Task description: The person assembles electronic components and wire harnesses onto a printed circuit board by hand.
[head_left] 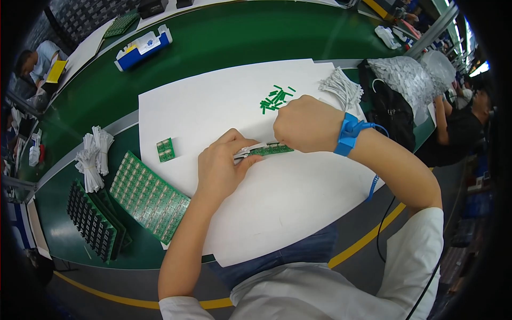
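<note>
Over white sheets of paper [298,197], my left hand [217,168] pinches the left end of a narrow green circuit board strip [273,150] together with a slim white and grey piece [243,153] whose kind I cannot make out. My right hand [309,125], wearing a blue wrist strap [349,134], is curled closed at the strip's right end. Its fingertips are hidden behind the fist. Thin green offcut strips [275,99] lie scattered just beyond it. A small green board piece [166,150] rests left of my left hand.
A large green circuit board panel [144,194] and stacked boards with black parts [90,221] lie at left. White cable bundles [95,157] sit behind them; another white bundle [342,88] is at far right, near a black bag [392,109]. A blue-white box [144,49] stands farther back.
</note>
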Demonstrator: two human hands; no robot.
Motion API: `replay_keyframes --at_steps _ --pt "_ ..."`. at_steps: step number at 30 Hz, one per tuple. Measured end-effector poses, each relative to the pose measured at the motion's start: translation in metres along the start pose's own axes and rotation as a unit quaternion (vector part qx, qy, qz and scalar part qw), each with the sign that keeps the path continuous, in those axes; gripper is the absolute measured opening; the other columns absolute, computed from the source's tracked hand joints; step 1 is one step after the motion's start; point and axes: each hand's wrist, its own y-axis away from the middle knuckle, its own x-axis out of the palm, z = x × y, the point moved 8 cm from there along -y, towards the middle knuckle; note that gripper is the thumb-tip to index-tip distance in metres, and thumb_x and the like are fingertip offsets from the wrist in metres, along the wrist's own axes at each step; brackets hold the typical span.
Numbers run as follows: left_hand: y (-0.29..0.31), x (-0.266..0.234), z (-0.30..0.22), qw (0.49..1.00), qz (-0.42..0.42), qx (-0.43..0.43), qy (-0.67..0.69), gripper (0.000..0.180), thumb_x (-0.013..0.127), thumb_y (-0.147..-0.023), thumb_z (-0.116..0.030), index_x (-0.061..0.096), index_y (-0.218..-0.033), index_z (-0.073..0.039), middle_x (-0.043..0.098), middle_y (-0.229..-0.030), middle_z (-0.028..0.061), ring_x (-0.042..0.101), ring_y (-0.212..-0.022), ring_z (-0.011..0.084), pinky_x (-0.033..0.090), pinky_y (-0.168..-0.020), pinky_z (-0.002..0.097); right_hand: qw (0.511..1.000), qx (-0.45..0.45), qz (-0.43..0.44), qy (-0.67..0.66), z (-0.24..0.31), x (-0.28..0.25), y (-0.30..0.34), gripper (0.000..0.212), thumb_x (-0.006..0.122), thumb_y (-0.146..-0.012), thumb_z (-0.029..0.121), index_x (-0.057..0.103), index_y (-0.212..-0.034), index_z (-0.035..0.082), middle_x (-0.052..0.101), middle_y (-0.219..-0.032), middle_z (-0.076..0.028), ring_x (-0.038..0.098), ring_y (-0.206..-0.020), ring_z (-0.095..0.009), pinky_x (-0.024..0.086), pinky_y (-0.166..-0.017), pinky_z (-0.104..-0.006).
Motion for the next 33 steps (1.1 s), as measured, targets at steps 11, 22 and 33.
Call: replay_keyframes --at_steps 11,22,33 --pt "0.001 0.000 0.001 1.000 -0.004 -0.012 -0.007 0.026 0.088 -0.075 -0.016 0.079 -0.098 -0.009 0.066 -0.087 0.0035 0.063 -0.070 0.0241 0.049 -0.064 0.0351 0.999 -0.022 -0.028 -0.023 0.015 0.002 -0.001 0.005 0.074 -0.074 0.003 0.073 -0.078 0.002 0.070 -0.076 -0.015 0.072 -0.074 -0.033 0.058 -0.066 -0.0408" --pt "0.005 0.001 0.002 1.000 0.000 -0.011 -0.016 0.029 0.083 -0.081 -0.016 0.076 -0.107 -0.007 0.062 -0.093 0.0057 0.062 -0.074 0.0236 0.050 -0.068 0.0358 0.987 0.083 -0.043 -0.134 -0.017 -0.010 0.019 0.017 0.076 -0.083 0.021 0.079 -0.094 0.008 0.074 -0.089 -0.010 0.071 -0.082 -0.028 0.056 -0.072 -0.0384" --pt "0.018 -0.016 -0.014 0.994 -0.078 0.056 0.050 0.014 0.063 -0.098 -0.013 0.069 -0.109 -0.005 0.052 -0.098 0.0097 0.060 -0.062 0.0238 0.048 -0.057 0.0369 0.792 0.196 -0.437 -0.379 0.041 -0.009 0.057 0.017 0.077 -0.083 0.001 0.073 -0.099 0.005 0.065 -0.086 -0.006 0.062 -0.068 -0.017 0.050 -0.059 -0.0271"
